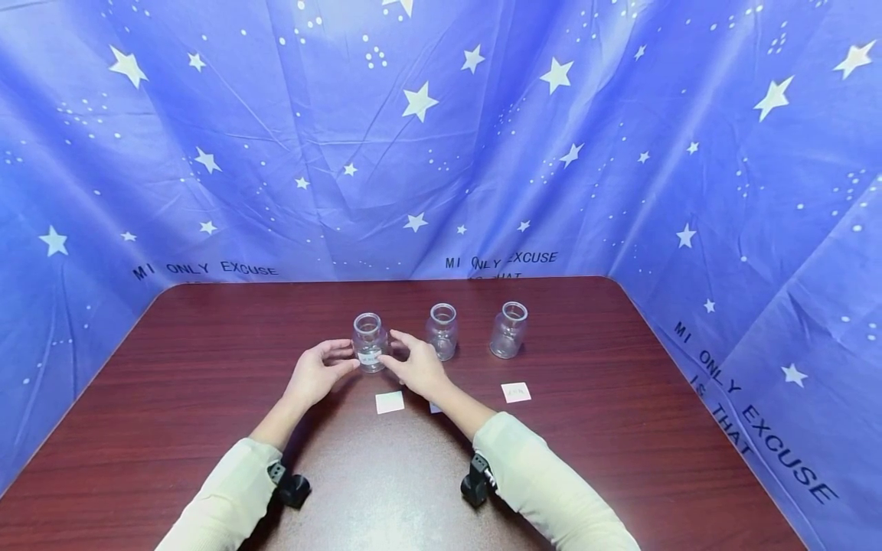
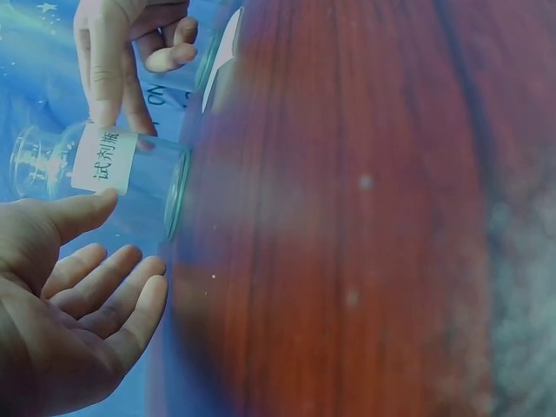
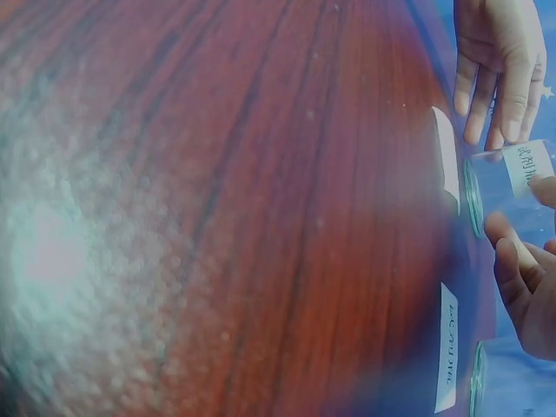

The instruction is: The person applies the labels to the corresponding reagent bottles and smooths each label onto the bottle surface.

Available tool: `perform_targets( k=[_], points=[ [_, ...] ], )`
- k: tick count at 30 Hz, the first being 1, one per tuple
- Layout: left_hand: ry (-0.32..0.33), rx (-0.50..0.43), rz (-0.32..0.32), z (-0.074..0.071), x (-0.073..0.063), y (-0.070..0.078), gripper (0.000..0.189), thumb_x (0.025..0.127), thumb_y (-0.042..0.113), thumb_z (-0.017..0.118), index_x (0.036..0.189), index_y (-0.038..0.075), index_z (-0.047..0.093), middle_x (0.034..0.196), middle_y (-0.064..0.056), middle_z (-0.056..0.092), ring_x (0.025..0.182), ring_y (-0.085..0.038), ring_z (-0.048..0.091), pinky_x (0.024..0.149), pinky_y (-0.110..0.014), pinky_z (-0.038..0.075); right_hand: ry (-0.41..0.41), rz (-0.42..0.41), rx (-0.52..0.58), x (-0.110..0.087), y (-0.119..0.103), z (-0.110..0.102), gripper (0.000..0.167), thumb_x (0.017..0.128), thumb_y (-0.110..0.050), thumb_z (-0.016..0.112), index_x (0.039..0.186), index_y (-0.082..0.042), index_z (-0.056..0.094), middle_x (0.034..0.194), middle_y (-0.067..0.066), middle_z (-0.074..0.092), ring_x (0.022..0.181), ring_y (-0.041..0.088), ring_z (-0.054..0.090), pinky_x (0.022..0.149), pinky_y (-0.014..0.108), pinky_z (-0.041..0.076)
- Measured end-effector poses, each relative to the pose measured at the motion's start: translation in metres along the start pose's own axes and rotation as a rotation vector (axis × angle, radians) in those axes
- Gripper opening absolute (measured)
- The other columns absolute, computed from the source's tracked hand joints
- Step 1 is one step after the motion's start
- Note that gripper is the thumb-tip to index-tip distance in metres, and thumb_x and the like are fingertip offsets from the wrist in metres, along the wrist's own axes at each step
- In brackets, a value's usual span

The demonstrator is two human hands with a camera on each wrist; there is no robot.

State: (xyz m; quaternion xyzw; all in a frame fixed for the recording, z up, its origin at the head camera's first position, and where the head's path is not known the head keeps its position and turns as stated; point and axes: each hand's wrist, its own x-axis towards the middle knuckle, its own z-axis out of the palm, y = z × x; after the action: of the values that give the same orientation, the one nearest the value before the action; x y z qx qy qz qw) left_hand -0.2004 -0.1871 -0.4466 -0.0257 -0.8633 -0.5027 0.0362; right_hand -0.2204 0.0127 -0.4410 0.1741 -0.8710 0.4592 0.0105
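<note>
A clear glass jar with a white paper label stands upright between my two hands. Handwritten characters show on the label. My left hand is at the jar's left side, its thumb at the label's edge and its other fingers loosely spread beside the glass. From the right, my right hand touches the label's other edge with a straight digit. Its remaining fingers extend past the jar's right side in the head view.
Two more clear jars, one in the middle and one further right, stand unlabelled. White paper slips lie in front: one on the left, one on the right, another partly under my right forearm. Starry blue cloth surrounds the table.
</note>
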Motion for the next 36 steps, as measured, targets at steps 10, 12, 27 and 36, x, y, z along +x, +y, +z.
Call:
perform_targets(
  k=[10, 12, 27, 36],
  points=[
    [-0.022, 0.022, -0.018, 0.005, 0.001, 0.004, 0.046, 0.082, 0.015, 0.071, 0.123, 0.0, 0.056, 0.112, -0.02, 0.066, 0.098, -0.03, 0.066, 0.077, -0.032, 0.054, -0.011, 0.047, -0.009, -0.001, -0.002, 0.007, 0.054, 0.084, -0.028, 0.069, 0.13, -0.005, 0.053, 0.113, 0.007, 0.068, 0.043, 0.005, 0.057, 0.046, 0.019, 0.047],
    [-0.021, 0.031, -0.019, 0.005, 0.001, 0.005, 0.046, 0.082, 0.015, 0.071, 0.122, 0.0, 0.056, 0.112, -0.02, 0.066, 0.098, -0.03, 0.066, 0.078, -0.032, 0.054, -0.009, 0.062, -0.003, -0.001, -0.002, 0.007, 0.053, 0.084, -0.028, 0.069, 0.13, -0.006, 0.053, 0.114, 0.007, 0.068, 0.042, 0.006, 0.057, 0.044, 0.02, 0.047],
    [-0.034, 0.027, -0.017, -0.001, 0.0, 0.006, 0.058, 0.082, 0.02, 0.071, 0.131, 0.0, 0.049, 0.116, -0.02, 0.064, 0.1, -0.032, 0.065, 0.074, -0.028, 0.053, -0.008, 0.017, 0.0, -0.003, 0.002, 0.001, 0.051, 0.087, -0.03, 0.066, 0.131, -0.008, 0.054, 0.112, 0.011, 0.068, 0.04, 0.008, 0.057, 0.042, 0.021, 0.046],
    [-0.019, 0.035, 0.018, -0.005, 0.001, 0.006, 0.047, 0.083, 0.03, 0.071, 0.121, 0.005, 0.061, 0.113, -0.015, 0.067, 0.094, -0.024, 0.067, 0.076, -0.028, 0.054, 0.004, -0.017, -0.002, -0.002, -0.003, 0.001, 0.053, 0.087, -0.032, 0.065, 0.129, -0.004, 0.053, 0.108, 0.009, 0.07, 0.041, 0.006, 0.056, 0.042, 0.02, 0.045]
  ],
)
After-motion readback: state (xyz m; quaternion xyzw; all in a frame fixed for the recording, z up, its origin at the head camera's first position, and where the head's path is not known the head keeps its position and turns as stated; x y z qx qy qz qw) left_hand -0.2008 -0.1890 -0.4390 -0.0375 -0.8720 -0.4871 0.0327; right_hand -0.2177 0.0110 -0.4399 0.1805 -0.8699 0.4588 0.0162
